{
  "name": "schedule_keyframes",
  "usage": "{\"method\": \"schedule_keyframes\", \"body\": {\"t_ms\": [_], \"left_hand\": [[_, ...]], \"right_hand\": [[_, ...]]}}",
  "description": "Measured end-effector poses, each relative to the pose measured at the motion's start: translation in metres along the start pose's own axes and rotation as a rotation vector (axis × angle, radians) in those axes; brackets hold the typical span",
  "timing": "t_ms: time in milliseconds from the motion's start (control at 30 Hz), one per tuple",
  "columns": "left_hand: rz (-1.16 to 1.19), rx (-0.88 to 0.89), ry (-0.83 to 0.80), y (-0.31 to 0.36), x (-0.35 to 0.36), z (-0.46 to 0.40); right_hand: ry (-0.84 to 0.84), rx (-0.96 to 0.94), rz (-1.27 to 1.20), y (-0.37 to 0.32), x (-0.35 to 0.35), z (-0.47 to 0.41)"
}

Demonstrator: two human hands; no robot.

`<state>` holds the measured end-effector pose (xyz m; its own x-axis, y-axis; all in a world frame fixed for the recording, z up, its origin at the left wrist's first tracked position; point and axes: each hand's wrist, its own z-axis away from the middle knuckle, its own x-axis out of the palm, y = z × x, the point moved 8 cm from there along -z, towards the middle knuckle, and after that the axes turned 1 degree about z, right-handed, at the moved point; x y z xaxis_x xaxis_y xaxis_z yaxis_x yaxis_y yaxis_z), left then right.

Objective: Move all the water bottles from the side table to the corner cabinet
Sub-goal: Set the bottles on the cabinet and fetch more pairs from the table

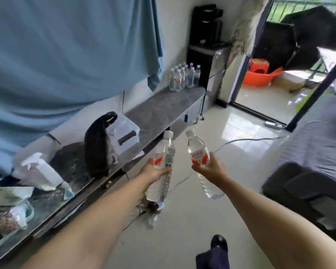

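Carrying one water bottle in the left hand and another in the right hand, fingers wrapped round each label, the person is nearing the bottle cluster at the bench's far end and should be keeping both upright, setting them beside it.

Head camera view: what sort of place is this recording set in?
Most likely a room in a home, perhaps a living room or bedroom. A long low cabinet runs along the wall, a grey sofa or bed stands opposite, and a glass door opens onto a balcony with an orange basin.
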<state>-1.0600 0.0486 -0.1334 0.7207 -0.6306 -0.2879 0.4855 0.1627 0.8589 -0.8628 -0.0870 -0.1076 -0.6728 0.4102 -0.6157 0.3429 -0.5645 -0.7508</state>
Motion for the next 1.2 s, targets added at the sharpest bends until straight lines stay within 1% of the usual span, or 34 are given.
{"method": "schedule_keyframes", "body": {"t_ms": [67,133,167,367,567,733,900,1000,1067,1200], "left_hand": [[-0.012,0.012,-0.038,0.024,0.042,-0.029],[-0.019,-0.011,-0.068,0.042,0.076,-0.054],[-0.018,-0.015,-0.065,0.055,0.101,-0.077],[0.029,-0.051,-0.051,0.117,0.198,-0.152],[0.015,-0.069,-0.073,0.170,0.255,-0.222],[0.009,-0.051,-0.073,0.203,0.266,-0.302],[0.060,-0.041,-0.083,0.244,0.256,-0.422],[0.047,-0.031,-0.073,0.279,0.243,-0.488],[0.038,-0.016,-0.057,0.309,0.226,-0.535],[0.026,-0.089,-0.015,0.347,0.195,-0.605]], "right_hand": [[0.035,0.017,0.030,0.024,-0.037,-0.033],[0.054,0.016,0.035,0.039,-0.068,-0.066],[0.060,0.020,0.039,0.051,-0.092,-0.091],[0.049,0.013,0.022,0.085,-0.179,-0.189],[0.048,0.013,-0.064,0.092,-0.219,-0.272],[0.010,-0.023,-0.076,0.082,-0.224,-0.355],[0.017,-0.030,-0.080,0.059,-0.229,-0.478],[0.015,-0.012,-0.066,0.040,-0.235,-0.550],[0.021,-0.024,-0.071,0.014,-0.241,-0.602],[0.040,-0.020,-0.144,-0.021,-0.248,-0.680]]}}
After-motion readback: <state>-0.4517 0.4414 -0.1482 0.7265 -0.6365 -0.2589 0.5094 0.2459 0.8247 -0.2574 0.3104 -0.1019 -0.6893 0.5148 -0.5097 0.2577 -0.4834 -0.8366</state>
